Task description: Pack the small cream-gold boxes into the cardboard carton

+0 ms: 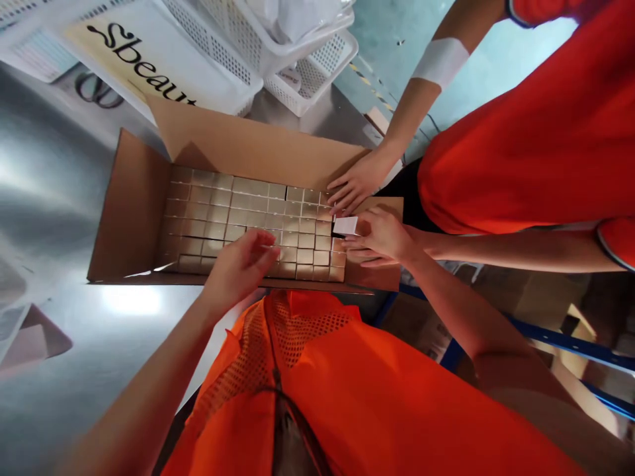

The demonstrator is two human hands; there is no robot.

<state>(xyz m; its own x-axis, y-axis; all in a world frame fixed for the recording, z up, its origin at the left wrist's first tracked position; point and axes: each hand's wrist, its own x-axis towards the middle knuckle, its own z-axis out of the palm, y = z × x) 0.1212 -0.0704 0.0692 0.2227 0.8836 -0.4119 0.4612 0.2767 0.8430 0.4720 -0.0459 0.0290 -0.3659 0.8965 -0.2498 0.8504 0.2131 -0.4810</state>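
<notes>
Left hand: ours, over the packed boxes, thumb and fingers parted; contact unclear.
Right hand: we pinch a white box at the carton's right end.
Carton: on the tabletop.
Co-worker's hand: near our right.

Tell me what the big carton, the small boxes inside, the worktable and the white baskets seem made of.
Carton: cardboard, matte brown, with folded flaps.
Small boxes: probably thin card; pale gold sheen, crisp edges.
Worktable: likely steel; grey, smooth, with blurred bright glare.
White baskets: apparently moulded plastic; perforated walls, rounded rims.
</notes>
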